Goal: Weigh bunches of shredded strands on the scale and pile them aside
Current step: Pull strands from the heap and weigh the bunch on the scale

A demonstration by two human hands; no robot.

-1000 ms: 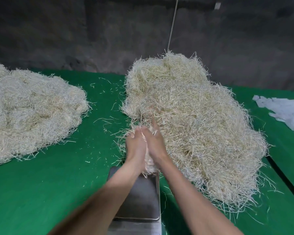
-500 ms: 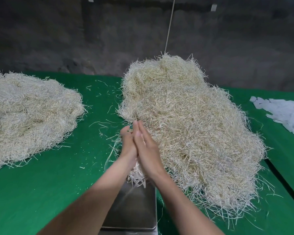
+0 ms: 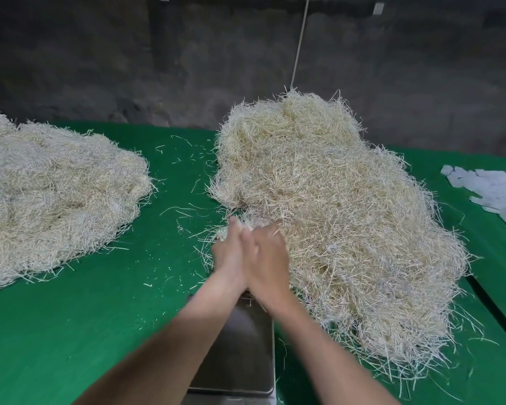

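My left hand and my right hand are pressed together palm to palm, with a small bunch of pale strands poking out between the fingertips. They hover at the near left edge of the big heap of shredded strands. The steel scale pan lies below my wrists, partly hidden by my forearms, with nothing on its visible part. A second, flatter pile of strands lies at the left.
The table is covered in green cloth with loose strands scattered between the piles. White paper scraps lie at the far right. A dark gap runs along the right. A grey wall stands behind.
My joined hands have moved forward, away from the scale pan and toward the heap's edge. The strands that hung below my palms no longer show there; only tips at the fingers remain visible.
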